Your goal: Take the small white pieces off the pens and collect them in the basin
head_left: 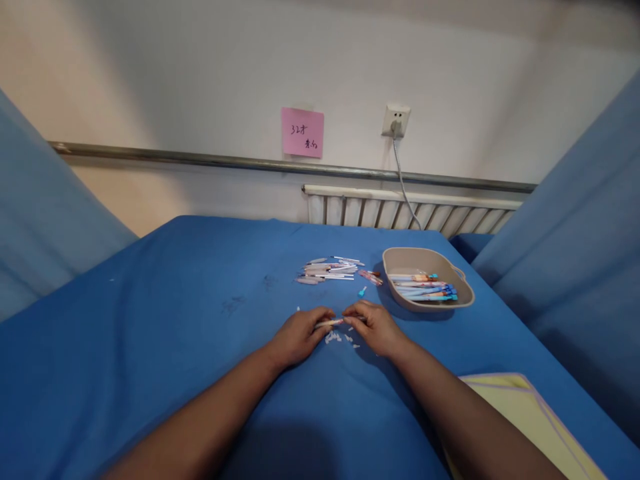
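Observation:
My left hand (pixel 297 338) and my right hand (pixel 379 329) face each other low over the blue cloth, fingers closed at either end of a slim pale pen (pixel 330 323). Whether its parts are joined between the fingers I cannot tell. Small white tips (pixel 333 337) lie scattered just below the hands. Beyond them is a pile of pen parts and refills (pixel 327 270), with small reddish pieces (pixel 371 277) at its right. A little teal piece (pixel 362 292) lies alone above my right hand. Several blue and printed pens (pixel 423 290) rest in a beige basin (pixel 430 308).
A blue cloth (pixel 190 287) covers the table. A yellow folder-like sheet (pixel 520 413) lies at the lower right, partly under my forearm. Behind are a radiator (pixel 370 210), a metal rail (pixel 215 159), a plugged-in cable (pixel 401 173) and a pink note (pixel 303 132). Blue curtains hang on both sides.

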Tool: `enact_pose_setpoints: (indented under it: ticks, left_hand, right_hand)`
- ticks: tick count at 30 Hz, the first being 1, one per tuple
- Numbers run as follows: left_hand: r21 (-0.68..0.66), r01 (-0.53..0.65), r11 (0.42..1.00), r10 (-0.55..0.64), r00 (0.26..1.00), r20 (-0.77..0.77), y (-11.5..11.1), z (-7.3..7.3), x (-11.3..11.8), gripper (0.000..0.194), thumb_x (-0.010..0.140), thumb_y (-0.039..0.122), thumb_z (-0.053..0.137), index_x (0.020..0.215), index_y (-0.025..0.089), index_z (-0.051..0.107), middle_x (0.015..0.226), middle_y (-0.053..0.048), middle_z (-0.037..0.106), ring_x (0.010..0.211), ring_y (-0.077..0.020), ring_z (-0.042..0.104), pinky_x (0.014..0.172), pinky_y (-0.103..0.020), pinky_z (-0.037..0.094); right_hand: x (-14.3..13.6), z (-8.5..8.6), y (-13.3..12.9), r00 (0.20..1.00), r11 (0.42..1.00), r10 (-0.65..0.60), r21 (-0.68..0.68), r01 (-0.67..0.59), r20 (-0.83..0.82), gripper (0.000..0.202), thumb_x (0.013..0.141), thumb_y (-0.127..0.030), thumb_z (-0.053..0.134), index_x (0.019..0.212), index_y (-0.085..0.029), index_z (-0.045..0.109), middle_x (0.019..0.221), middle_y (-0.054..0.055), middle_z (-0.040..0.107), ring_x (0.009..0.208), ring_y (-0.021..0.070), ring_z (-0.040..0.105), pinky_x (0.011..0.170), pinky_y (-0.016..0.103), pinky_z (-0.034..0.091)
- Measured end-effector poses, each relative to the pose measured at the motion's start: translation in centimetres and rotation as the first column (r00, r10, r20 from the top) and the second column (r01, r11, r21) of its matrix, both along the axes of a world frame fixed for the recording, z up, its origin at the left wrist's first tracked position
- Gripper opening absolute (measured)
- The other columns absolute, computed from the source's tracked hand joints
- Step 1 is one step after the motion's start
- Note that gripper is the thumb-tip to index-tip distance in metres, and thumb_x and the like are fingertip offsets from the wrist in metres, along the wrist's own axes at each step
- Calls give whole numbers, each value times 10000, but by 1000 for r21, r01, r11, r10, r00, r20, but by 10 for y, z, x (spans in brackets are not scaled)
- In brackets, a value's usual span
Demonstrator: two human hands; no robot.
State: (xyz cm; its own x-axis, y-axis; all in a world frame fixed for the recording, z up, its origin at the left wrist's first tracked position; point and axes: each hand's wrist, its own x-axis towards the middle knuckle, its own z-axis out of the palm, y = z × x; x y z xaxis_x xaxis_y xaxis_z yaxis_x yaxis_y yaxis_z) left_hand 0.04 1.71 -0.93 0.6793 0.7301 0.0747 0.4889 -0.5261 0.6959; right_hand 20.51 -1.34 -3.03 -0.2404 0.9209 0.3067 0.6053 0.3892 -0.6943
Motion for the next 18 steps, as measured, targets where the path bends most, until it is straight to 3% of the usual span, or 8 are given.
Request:
enact_pose_setpoints:
  ticks: [10,18]
  left_hand:
    - [-74,32,997,-29,999,45,1,3,-1,264,870,358,438,973,193,617,866,-16,647,799,-162,569,711,-236,406]
    - [-287,69,955,-25,988,152,-1,6,1,295,859,380,461,980,154,607,797,-12,609,702,-130,534,644,-216,417]
  right_hand:
    - [1,7,-5,991,996,77,42,-81,106,44,826,-191,546,866,-191,564,806,16,595,747,141,542,658,243,388]
    - [4,7,-4,989,990,117,63,-123,94,85,859,-240,519,871,-187,584,806,25,602,750,140,552,651,242,389]
